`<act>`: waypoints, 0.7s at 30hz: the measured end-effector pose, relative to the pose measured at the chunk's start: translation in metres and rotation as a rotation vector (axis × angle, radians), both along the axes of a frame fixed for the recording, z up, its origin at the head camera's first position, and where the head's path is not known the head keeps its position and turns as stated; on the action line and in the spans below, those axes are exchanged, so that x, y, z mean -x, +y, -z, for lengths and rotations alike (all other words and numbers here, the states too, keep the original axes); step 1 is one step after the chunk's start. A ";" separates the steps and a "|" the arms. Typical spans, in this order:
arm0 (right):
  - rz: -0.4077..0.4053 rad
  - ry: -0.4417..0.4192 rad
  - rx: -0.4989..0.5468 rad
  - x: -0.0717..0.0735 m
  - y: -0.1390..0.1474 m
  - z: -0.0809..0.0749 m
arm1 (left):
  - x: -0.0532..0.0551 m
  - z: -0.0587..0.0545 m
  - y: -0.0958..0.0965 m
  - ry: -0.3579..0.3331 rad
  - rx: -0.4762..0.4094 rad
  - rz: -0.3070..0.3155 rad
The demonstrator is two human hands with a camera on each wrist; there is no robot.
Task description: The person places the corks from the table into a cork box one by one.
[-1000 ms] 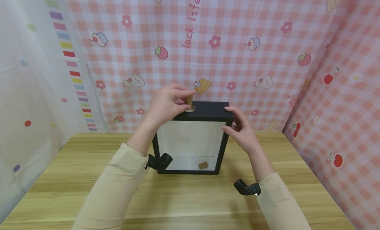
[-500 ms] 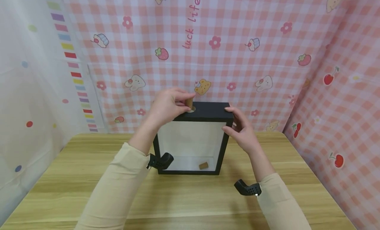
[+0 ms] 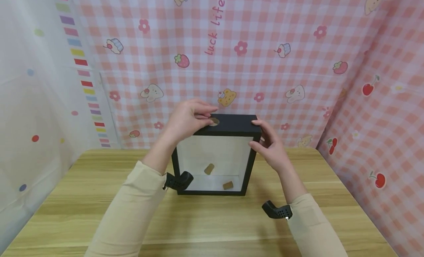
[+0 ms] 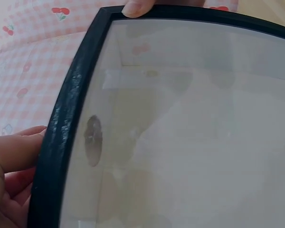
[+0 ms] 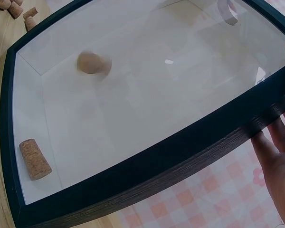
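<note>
A black shadow box frame (image 3: 236, 123) with a clear front stands upright on the table, a round hole (image 3: 215, 121) in its top. At the hole's left edge is my left hand (image 3: 187, 119), thumb and fingers apart with nothing between them. My right hand (image 3: 269, 144) grips the frame's upper right corner, thumb on the front and fingers over the top. One cork (image 3: 209, 169) is in mid-air inside the frame, blurred in the right wrist view. Another cork (image 5: 35, 159) lies on the frame's inner floor, toward the right side.
In the right wrist view several more corks (image 5: 14, 8) lie on the wooden table (image 3: 212, 224), beyond the frame's side. A pink checked cloth (image 3: 265, 73) hangs behind the table and along the right. A white dotted cloth (image 3: 29, 102) hangs at the left.
My left hand has let go of the cork it pinched above the hole, and that cork has dropped inside the frame. The right hand keeps its grip on the corner.
</note>
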State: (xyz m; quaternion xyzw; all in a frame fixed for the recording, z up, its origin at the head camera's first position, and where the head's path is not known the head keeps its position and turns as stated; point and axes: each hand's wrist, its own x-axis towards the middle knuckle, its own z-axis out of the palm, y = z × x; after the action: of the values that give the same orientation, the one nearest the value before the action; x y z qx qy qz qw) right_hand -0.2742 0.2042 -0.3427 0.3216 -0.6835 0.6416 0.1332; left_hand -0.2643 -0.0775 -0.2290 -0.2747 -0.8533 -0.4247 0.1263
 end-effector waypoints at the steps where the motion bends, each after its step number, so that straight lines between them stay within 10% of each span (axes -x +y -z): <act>1: 0.000 0.000 -0.001 0.000 0.000 0.000 | 0.000 0.000 -0.001 0.000 -0.015 0.006; 21: 0.010 -0.002 -0.003 0.000 0.000 0.000 | -0.037 0.016 -0.069 -0.016 -0.170 -0.034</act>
State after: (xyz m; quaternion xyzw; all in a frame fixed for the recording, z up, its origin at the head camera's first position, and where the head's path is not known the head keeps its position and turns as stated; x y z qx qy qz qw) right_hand -0.2742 0.2040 -0.3428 0.3177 -0.6861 0.6404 0.1349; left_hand -0.2278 -0.1463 -0.2447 -0.2452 -0.8198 -0.4954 0.1497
